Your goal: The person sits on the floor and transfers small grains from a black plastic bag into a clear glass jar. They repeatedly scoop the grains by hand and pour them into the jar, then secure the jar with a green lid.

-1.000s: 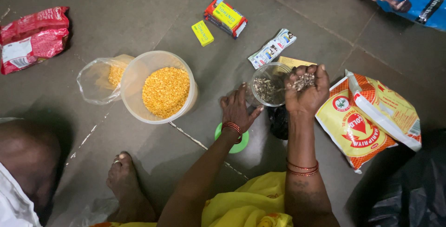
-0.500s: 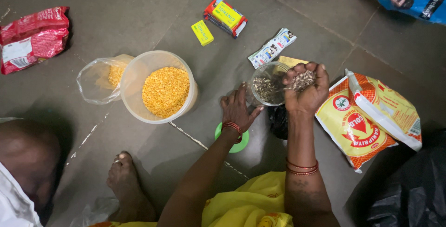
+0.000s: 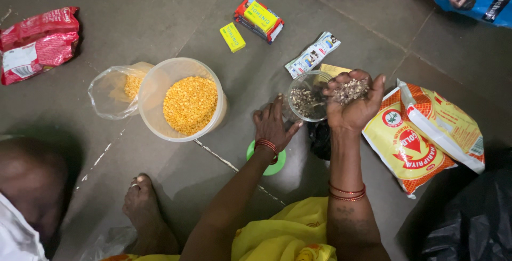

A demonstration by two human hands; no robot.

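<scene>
Small clear round jar (image 3: 308, 96), partly filled with dark grey-brown seeds, is standing on the grey tiled floor (image 3: 160, 5) between the two hands. Going left to right: a red crinkled plastic packet (image 3: 37, 43) is lying at the far left edge; a clear plastic bag with a few yellow split pulses (image 3: 114, 91) is leaning against a large translucent round tub of yellow split pulses (image 3: 184, 101). Two yellow rectangular soap boxes (image 3: 250, 23) are lying beyond, well apart from the tub. The left hand (image 3: 273, 125), fingers spread and flat, is pressing against the jar's near side, apparently steadying it, above a green round lid (image 3: 266, 163). The right hand (image 3: 353, 103), palm up and cupped, is holding a heap of the same seeds (image 3: 349, 90) just beside the jar's rim, apparently so that they can be tipped in. A yellow-and-orange printed sack (image 3: 421, 138) is lying to the right, near the wrist. Bare floor is showing ahead of the jar.
</scene>
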